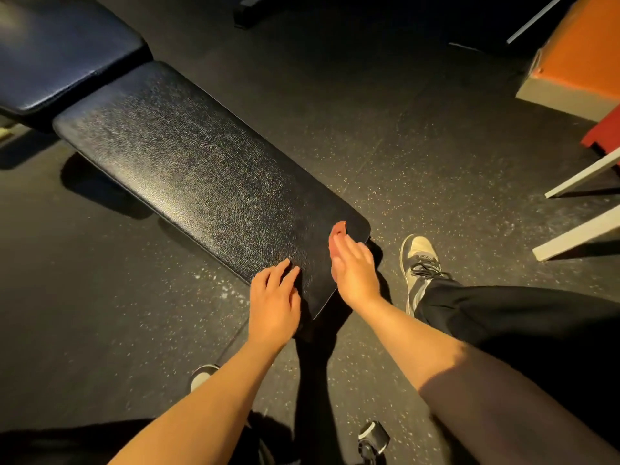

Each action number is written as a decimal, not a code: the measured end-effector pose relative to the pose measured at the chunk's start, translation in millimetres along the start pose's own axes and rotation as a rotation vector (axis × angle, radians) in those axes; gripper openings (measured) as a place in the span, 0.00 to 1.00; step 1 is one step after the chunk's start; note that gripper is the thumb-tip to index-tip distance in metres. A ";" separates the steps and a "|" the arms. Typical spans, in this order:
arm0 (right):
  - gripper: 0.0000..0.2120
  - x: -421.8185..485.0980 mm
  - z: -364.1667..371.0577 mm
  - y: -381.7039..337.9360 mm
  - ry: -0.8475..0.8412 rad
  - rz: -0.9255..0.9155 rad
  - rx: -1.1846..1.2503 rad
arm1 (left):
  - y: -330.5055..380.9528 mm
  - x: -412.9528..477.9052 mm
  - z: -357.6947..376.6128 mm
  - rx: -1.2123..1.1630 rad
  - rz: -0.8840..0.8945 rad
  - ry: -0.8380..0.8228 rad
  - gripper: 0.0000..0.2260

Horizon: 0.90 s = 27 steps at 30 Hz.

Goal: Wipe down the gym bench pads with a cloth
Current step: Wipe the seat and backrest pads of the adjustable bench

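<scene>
Textured long black pad (201, 169) lies flat beside glossy navy pad (60, 55).

From the hands, the long bench pad (188, 169) runs bare toward 10 o'clock until the raised second pad (57, 55) closes it off. The left hand (275, 303) rests on the pad's near corner, and the right hand (354, 273) is over its end edge. Open floor (402, 129) lies at 9 and at 1 o'clock. A shoe (421, 263) stands near the pad's end at 3 o'clock. Farther out, white bars (577, 229) block 3 o'clock and an orange box (583, 52) blocks 2 o'clock.
</scene>
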State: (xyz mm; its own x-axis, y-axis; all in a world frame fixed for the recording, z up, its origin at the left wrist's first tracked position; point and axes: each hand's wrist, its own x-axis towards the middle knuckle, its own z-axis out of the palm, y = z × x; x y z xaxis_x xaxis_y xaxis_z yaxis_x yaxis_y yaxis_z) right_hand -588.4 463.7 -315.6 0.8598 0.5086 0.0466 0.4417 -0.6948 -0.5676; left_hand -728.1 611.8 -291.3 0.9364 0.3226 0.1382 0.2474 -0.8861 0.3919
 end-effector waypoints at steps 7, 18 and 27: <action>0.22 -39.8 18.1 -58.5 -0.064 -0.023 0.142 | 10.8 5.0 -2.4 -0.074 -0.114 -0.049 0.21; 0.20 -7.5 14.2 -75.4 0.069 0.229 -0.008 | -30.1 18.8 -13.0 -0.004 0.020 -0.020 0.19; 0.23 16.8 12.6 -67.9 0.207 0.397 -0.080 | -42.6 41.2 -25.3 0.110 0.159 -0.099 0.22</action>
State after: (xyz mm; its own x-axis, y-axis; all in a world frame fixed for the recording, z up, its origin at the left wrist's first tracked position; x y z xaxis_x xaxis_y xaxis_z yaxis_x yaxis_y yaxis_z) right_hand -607.2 525.8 -286.6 0.9961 0.0885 0.0062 0.0793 -0.8566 -0.5099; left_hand -706.4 671.3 -279.3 0.9844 0.1463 0.0980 0.1151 -0.9559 0.2703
